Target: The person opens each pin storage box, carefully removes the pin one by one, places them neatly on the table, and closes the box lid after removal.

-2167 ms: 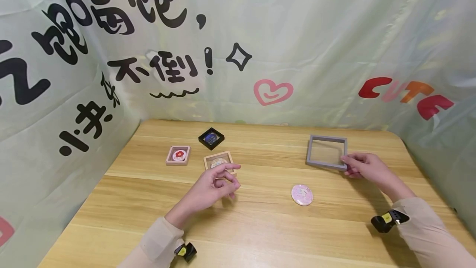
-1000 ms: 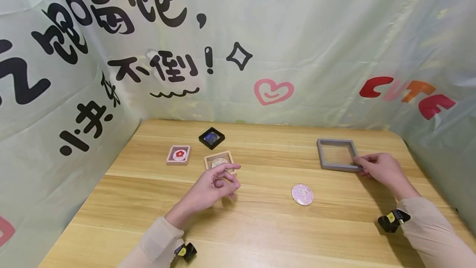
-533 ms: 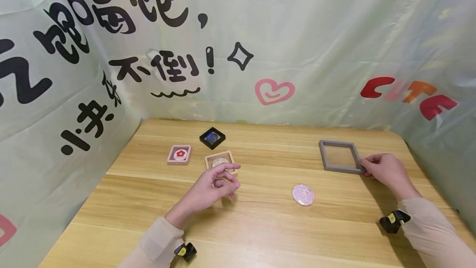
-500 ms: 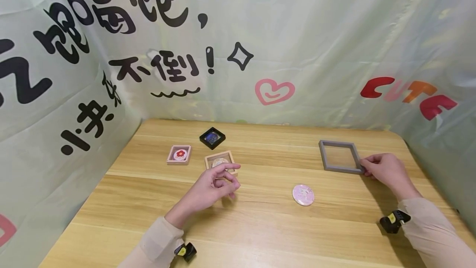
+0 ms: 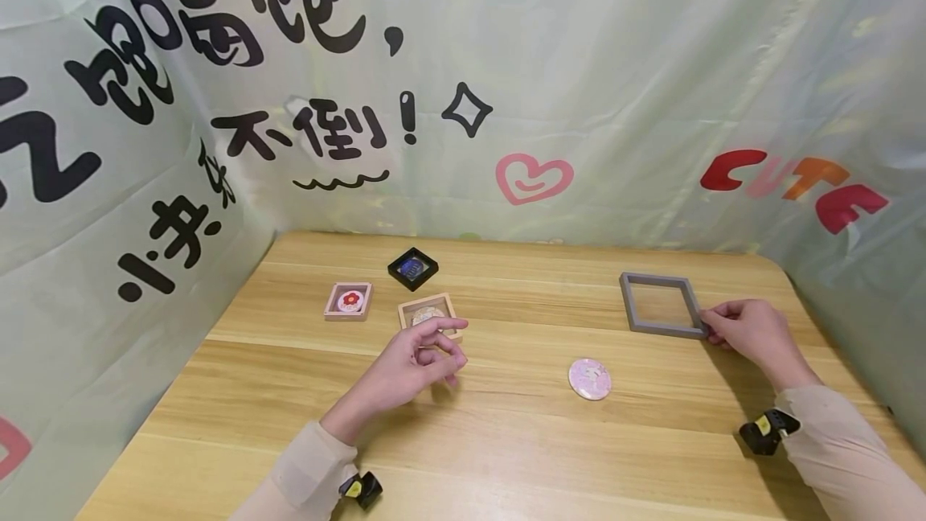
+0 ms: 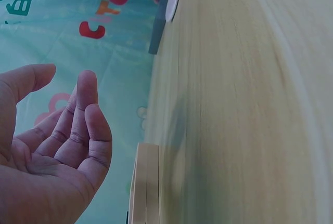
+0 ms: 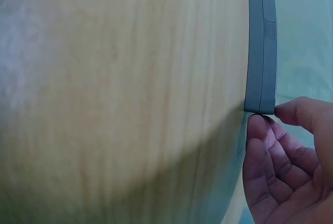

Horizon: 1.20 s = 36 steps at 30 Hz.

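A right hand pinches a gray frame by its near corner, the frame extending left from the grip; the relaxed left hand holds nothing. Placement seems in hand; next likely calls for letting go.

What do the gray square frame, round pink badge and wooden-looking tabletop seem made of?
Gray square frame: likely matte plastic; even colour, straight seam along its side.
Round pink badge: maybe plastic or coated metal, smooth; the printed face hides what's underneath.
Wooden-looking tabletop: wood or laminate, satin; streaky grain, soft glare.
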{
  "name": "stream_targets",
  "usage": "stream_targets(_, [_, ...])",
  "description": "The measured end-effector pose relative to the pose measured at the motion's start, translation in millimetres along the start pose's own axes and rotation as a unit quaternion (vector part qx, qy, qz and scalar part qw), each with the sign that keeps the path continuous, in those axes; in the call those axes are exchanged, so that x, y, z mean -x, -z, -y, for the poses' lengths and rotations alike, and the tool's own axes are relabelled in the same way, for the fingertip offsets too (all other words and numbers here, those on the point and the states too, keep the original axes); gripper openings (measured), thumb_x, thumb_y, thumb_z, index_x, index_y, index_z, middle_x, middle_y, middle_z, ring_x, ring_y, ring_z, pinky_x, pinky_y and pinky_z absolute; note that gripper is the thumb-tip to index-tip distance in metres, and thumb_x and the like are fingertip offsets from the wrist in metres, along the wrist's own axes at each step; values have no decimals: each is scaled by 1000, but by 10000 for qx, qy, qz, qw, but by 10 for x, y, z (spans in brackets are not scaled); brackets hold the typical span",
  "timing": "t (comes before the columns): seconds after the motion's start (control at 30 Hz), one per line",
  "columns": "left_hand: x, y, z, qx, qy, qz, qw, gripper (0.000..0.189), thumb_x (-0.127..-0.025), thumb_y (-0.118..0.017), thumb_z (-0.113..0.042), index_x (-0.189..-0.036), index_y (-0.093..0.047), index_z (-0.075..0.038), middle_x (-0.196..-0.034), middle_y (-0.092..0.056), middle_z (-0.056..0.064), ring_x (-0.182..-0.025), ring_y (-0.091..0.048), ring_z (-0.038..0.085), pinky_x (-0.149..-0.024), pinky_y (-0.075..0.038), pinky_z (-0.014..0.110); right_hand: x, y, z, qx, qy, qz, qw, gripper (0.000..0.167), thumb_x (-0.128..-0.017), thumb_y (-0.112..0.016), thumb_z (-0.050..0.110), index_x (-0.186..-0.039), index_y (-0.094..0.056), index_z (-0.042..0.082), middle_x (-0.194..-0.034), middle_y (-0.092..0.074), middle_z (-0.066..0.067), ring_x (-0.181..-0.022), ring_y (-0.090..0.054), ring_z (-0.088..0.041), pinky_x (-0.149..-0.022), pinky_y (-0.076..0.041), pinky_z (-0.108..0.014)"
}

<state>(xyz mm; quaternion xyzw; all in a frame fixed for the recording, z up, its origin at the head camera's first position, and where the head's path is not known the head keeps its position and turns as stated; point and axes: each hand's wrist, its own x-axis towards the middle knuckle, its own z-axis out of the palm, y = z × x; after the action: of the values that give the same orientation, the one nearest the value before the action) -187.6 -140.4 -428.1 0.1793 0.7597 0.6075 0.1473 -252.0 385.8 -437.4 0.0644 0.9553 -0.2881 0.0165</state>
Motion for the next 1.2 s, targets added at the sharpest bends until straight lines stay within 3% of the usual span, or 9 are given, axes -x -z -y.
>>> stream_targets(0.4, [4, 14, -10, -11, -4, 42, 10000, 52, -104, -71, -16, -153, -54, -12, -113, -74, 13, -87, -78, 38, -84, -61, 31, 16, -18, -12, 6, -51, 106, 9999, 49, -105, -67, 40, -103, -74, -9, -72, -73, 2, -67, -64, -10, -57, -52, -24])
stream_targets(0.9, [-7, 41, -13, -113, -128, 75, 9998, 51, -104, -70, -16, -152, -54, -9, -115, -74, 22, -88, -76, 46, -84, -61, 33, 25, -11, -21, -190, -125, 186, 9996, 48, -107, -66, 36, -106, -72, -12, -72, -72, 1, -66, -65, -10, -57, -55, -25])
stream_targets(1.2, [2, 42, -4, -289, -155, -1, 9995, 51, -103, -72, -15, -151, -56, -9, -112, -75, 16, -88, -77, 46, -81, -60, 28, 26, 12, -27, -196, -146, 209, 9995, 51, -107, -66, 38, -108, -71, -12, -74, -73, 0, -68, -66, -11, -58, -57, -26])
